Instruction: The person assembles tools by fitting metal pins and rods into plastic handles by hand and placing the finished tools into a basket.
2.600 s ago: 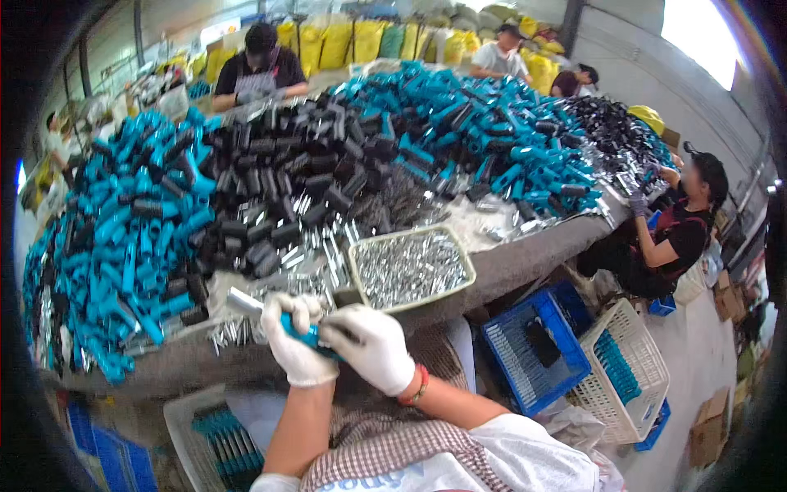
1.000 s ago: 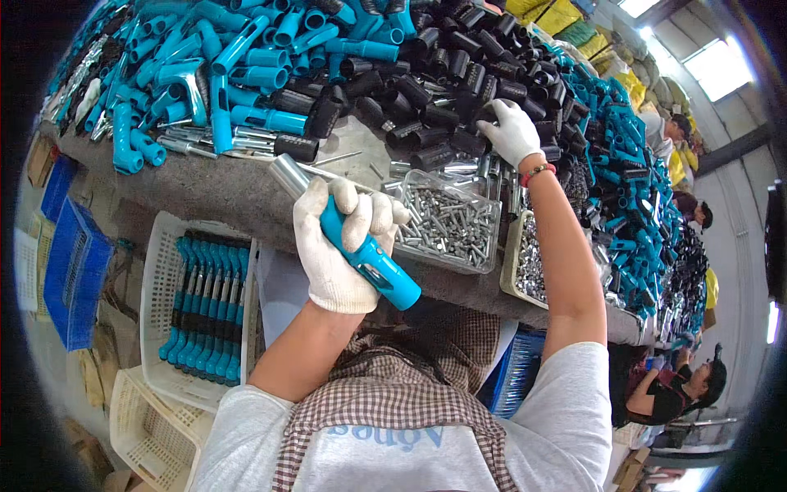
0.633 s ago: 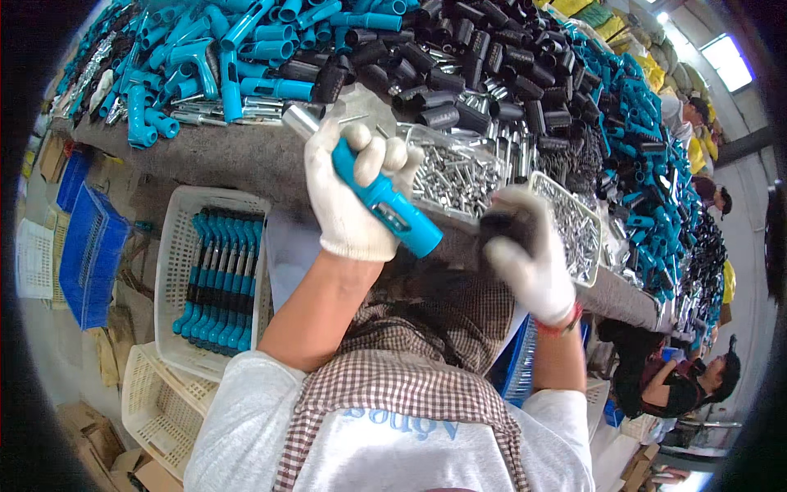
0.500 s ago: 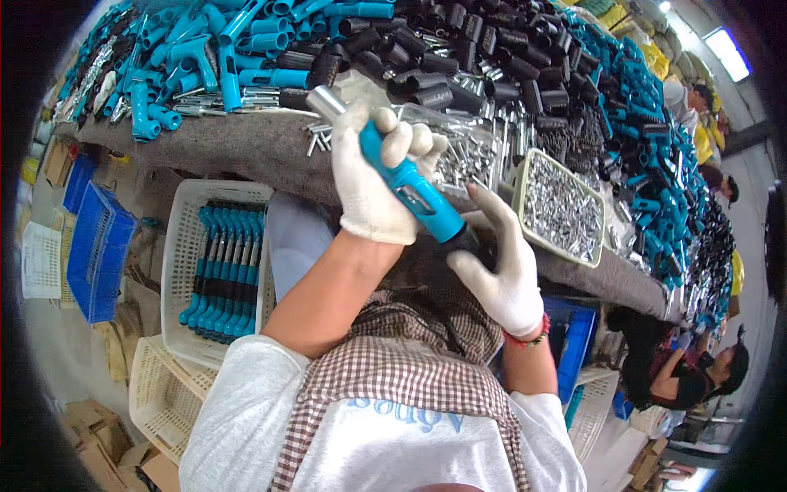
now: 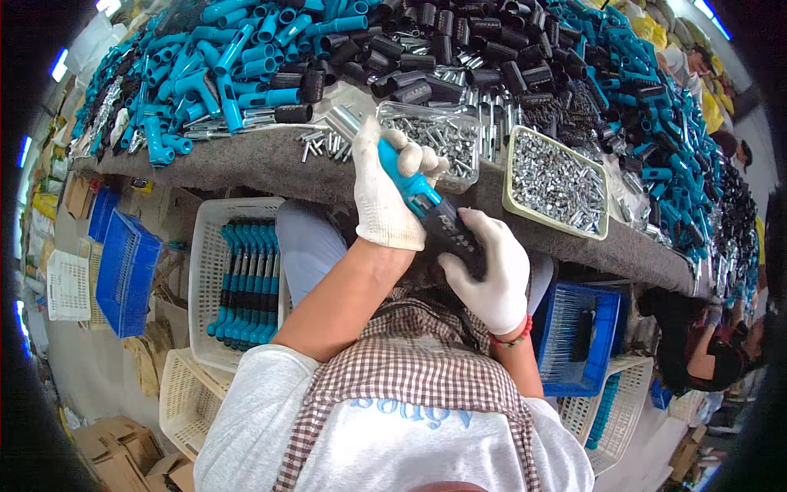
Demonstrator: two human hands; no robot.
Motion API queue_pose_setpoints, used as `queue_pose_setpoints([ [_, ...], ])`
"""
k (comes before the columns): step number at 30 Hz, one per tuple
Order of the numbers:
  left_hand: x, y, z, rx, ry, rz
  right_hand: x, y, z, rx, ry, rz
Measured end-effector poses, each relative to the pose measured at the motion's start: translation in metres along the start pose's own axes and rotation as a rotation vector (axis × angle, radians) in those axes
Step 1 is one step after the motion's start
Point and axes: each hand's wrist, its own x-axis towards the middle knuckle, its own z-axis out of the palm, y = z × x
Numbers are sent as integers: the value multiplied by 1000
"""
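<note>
My left hand point(image 5: 387, 201), in a white knit glove, is wrapped round a teal tube point(image 5: 395, 168). A bright metal rod point(image 5: 344, 120) sticks out of the tube's upper left end. Over the lower part of the tube sits a black sleeve point(image 5: 447, 225) with pale print. My right hand point(image 5: 494, 275), gloved as well, grips the sleeve's lower end between thumb and fingers. The sleeve's far end is hidden by that hand. Just beyond the hands, on the grey-covered bench point(image 5: 246, 152), is a clear tray point(image 5: 477, 164) of small metal pins.
A pale green tray point(image 5: 597, 233) of small metal parts stands to the right. Heaps of teal pieces point(image 5: 246, 61) and black sleeves point(image 5: 500, 49) cover the bench. A white basket point(image 5: 199, 271) holds several assembled teal-and-black tools. Blue crates point(image 5: 127, 271) stand lower down. Another person point(image 5: 705, 344) sits at right.
The black sleeve has slid up along the teal tube, covering its slotted part. My right hand has moved with it and closed round it. The view has shifted slightly.
</note>
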Motion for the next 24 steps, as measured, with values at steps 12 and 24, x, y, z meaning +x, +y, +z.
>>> queue_pose_setpoints([
  [12, -10, -9, 16, -51, 76, -26, 10, -5, 4, 83, 29, 184],
  [24, -10, -23, 3, 68, -53, 51, 50, -8, 4, -54, -28, 184],
])
